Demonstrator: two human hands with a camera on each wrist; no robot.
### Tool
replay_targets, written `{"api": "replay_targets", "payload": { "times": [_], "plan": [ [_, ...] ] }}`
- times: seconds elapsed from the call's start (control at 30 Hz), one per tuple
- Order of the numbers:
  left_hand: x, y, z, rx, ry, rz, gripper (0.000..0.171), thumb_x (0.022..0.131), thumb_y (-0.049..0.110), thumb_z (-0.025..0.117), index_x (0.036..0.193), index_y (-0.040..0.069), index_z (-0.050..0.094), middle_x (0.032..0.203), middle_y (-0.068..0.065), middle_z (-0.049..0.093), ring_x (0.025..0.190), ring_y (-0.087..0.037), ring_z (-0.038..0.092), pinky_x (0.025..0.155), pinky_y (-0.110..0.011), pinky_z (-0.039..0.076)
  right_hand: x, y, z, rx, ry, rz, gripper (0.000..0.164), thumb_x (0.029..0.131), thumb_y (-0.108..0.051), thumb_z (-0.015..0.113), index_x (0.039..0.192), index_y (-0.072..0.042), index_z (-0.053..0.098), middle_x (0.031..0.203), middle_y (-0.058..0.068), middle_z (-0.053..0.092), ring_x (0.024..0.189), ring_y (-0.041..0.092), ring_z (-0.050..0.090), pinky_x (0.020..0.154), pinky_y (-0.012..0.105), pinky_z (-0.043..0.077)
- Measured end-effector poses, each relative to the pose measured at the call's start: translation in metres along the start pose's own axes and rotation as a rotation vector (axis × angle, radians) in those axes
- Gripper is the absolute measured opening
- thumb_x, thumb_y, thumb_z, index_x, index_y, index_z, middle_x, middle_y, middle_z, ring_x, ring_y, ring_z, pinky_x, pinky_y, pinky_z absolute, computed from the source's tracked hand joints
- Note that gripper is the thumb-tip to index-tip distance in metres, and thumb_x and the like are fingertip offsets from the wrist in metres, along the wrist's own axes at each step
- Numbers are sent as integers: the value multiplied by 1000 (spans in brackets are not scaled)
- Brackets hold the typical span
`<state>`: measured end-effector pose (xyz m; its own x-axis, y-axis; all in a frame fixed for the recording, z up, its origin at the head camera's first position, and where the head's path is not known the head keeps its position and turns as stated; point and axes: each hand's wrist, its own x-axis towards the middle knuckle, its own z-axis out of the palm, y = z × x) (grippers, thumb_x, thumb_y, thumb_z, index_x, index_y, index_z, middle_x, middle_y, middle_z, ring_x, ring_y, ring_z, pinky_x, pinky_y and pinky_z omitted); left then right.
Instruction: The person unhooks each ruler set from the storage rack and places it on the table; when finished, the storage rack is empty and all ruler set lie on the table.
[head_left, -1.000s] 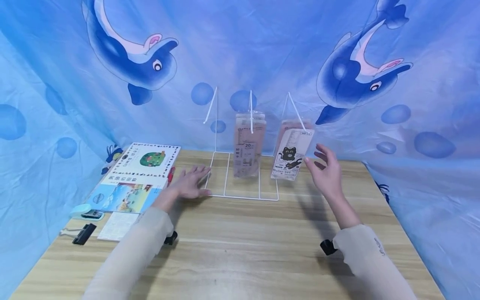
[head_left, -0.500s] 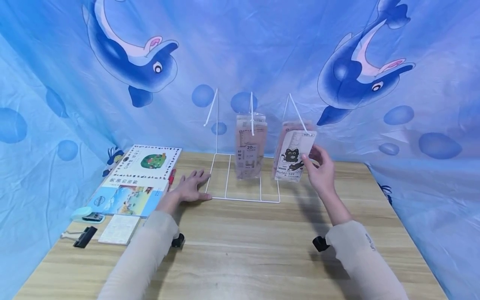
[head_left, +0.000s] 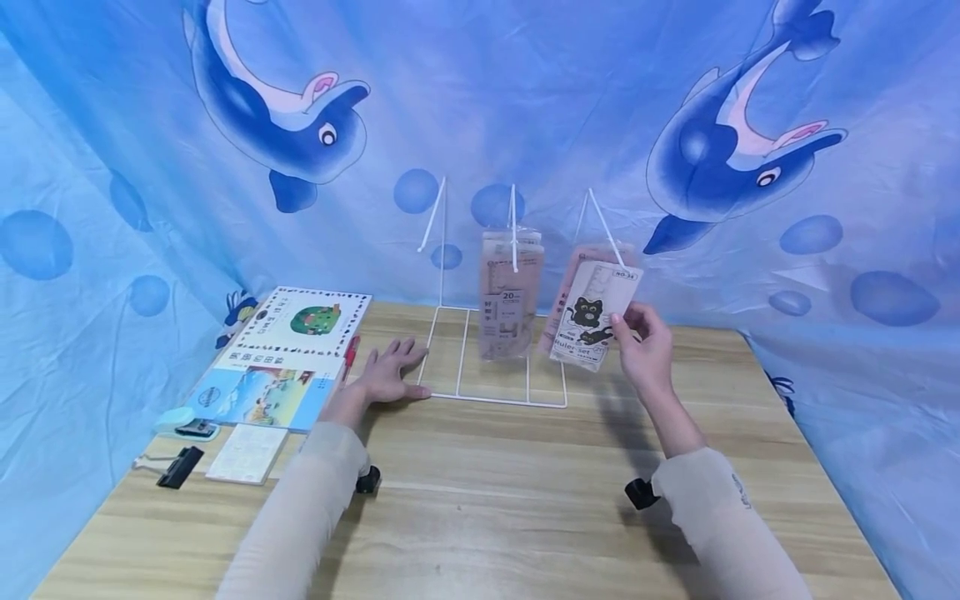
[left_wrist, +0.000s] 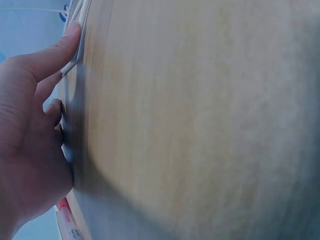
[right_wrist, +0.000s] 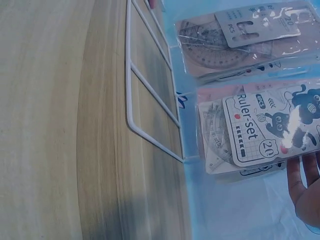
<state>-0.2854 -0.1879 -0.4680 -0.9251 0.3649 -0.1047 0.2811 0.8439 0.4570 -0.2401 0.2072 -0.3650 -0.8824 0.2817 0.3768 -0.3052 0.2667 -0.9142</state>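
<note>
A white wire rack (head_left: pixel 491 400) stands on the table with three hooks at its top. On its right hook hangs a ruler set packet (head_left: pixel 592 312) with black cats on a white card, tilted in front of other pink-backed packets. My right hand (head_left: pixel 647 346) pinches this packet's right edge, thumb on the front and fingers behind. In the right wrist view its fingers (right_wrist: pixel 296 180) show at the packet's edge. More ruler packets (head_left: pixel 512 304) hang from the middle hook. My left hand (head_left: pixel 386 372) lies with spread fingers at the rack's left base, its thumb (left_wrist: pixel 70 42) touching the wire.
On the left lie two booklets (head_left: pixel 300 325), a red pen (head_left: pixel 351 354), a light-blue stapler (head_left: pixel 183 422), a white notepad (head_left: pixel 246 454) and a black binder clip (head_left: pixel 180 468). A blue dolphin-print curtain (head_left: pixel 510 100) closes off the back and sides.
My right hand has moved left from beside the cat packet and taken its right edge. The left hand has stayed at the rack's base. The head view has shifted slightly.
</note>
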Motion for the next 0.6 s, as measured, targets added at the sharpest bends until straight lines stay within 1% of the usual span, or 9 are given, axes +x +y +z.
{"api": "replay_targets", "payload": {
  "times": [0.1, 0.13, 0.2, 0.37, 0.6],
  "plan": [
    [0, 0, 0, 1, 4, 1, 86, 82, 47, 71, 151, 15, 33, 163, -20, 14, 151, -46, 7, 117, -70, -3, 3, 11, -1, 15, 1, -7, 22, 90, 2, 61, 109, 12, 58, 90, 9, 63, 78, 0, 59, 73, 11, 55],
    [0, 0, 0, 4, 8, 2, 86, 82, 47, 71, 151, 14, 33, 162, -20, 14, 150, -46, 7, 117, -71, -2, 4, 14, -2, 15, -2, -14, 22, 90, 2, 61, 109, 12, 58, 89, 8, 62, 78, 0, 59, 73, 10, 55],
    [-1, 0, 0, 9, 13, 5, 85, 82, 47, 71, 151, 14, 33, 162, -21, 15, 150, -47, 8, 117, -71, -2, 7, 22, -2, 16, -3, -19, 22, 90, 2, 61, 110, 10, 59, 88, 3, 61, 78, -1, 59, 73, 10, 55],
    [0, 0, -1, 6, 13, 11, 86, 81, 48, 71, 151, 14, 33, 162, -21, 15, 150, -47, 8, 117, -71, -2, 8, 25, -4, -1, -1, -47, 23, 89, 4, 62, 111, 9, 58, 84, -11, 58, 77, 0, 59, 72, 9, 55],
    [1, -2, 1, -10, 23, 23, 86, 81, 49, 71, 150, 13, 35, 161, -22, 17, 149, -48, 9, 116, -71, -1, 4, 24, -8, 43, -24, -68, 25, 86, 9, 61, 111, 11, 57, 81, -13, 59, 75, 2, 61, 70, 12, 56]
  ]
}}
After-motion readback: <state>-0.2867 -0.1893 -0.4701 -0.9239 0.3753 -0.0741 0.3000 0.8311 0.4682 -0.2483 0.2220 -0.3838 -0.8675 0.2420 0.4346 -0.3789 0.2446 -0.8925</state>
